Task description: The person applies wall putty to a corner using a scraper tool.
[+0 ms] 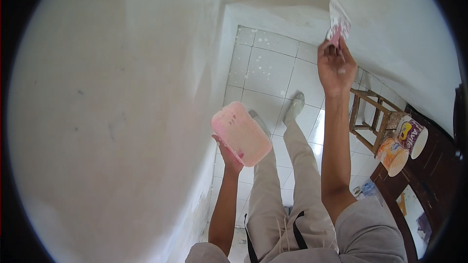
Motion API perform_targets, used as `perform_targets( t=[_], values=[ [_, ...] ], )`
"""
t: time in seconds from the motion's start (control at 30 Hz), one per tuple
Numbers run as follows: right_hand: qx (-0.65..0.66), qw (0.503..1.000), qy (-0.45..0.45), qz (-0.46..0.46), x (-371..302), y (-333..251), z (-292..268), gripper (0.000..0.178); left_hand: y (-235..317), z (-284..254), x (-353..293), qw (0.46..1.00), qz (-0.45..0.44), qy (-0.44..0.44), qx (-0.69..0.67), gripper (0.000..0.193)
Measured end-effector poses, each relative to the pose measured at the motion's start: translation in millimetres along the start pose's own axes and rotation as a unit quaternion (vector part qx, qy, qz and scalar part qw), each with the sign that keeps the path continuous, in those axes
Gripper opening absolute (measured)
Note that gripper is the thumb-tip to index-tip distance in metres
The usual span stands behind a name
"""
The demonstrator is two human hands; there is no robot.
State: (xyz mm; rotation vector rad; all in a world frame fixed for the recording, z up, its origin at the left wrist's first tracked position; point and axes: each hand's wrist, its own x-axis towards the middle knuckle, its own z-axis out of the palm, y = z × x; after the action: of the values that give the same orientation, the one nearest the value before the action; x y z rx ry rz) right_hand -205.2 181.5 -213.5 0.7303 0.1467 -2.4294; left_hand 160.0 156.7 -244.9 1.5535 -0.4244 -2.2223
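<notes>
In my left hand [228, 155] is a pink rectangular plastic tub [242, 134] with rounded corners and a whitish film over it. The fingers wrap around its lower left side, and it hangs over the floor near the left wall. Raised to the far wall, my right hand [336, 68] grips a putty scraper [340, 22] by its pink lower part. White paste smears the scraper's flat, widening blade, whose edge meets the wall surface. A dab of white shows on the right palm.
White walls [122, 92] meet at a corner ahead. White paste spots dot the tiled floor [270, 63]. To the right, a wooden stool [363, 127] stands beside two paint buckets, one orange-white [392, 156], one purple-white [412, 136]. A dark wooden piece of furniture [434, 165] lies beyond.
</notes>
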Motion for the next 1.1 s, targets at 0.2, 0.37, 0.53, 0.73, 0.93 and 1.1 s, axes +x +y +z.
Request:
perform_targets(
  t=[0.2, 0.37, 0.53, 0.73, 0.93, 1.1],
  values=[
    [-0.232, 0.958, 0.164, 0.041, 67.7, 10.4, -108.8, 0.018, -7.5, -1.5, 7.3, 0.995, -0.048, 0.000, -0.083, 0.078],
    [-0.220, 0.955, 0.163, 0.116, 118.1, 59.5, -101.6, 0.014, -7.5, -0.4, 4.0, 0.999, -0.016, -0.004, -0.051, 0.078],
    [-0.075, 0.988, 0.113, 0.079, 92.3, 26.3, -3.1, 0.012, 8.2, 10.2, -8.6, 0.997, -0.029, 0.019, -0.071, 0.078],
    [-0.245, 0.965, -0.041, -0.080, -61.6, -19.2, 114.0, 0.023, 20.8, 25.8, -41.0, 0.994, -0.010, -0.074, -0.079, 0.082],
    [-0.425, 0.893, -0.041, -0.141, -184.5, -62.3, 125.4, 0.016, 19.8, 47.8, -101.6, 0.980, -0.010, -0.151, -0.133, 0.076],
    [-0.472, 0.868, -0.062, -0.144, -255.1, -68.5, 161.2, 0.016, 30.8, 72.6, -131.6, 0.975, 0.021, -0.199, -0.099, 0.075]
  ],
)
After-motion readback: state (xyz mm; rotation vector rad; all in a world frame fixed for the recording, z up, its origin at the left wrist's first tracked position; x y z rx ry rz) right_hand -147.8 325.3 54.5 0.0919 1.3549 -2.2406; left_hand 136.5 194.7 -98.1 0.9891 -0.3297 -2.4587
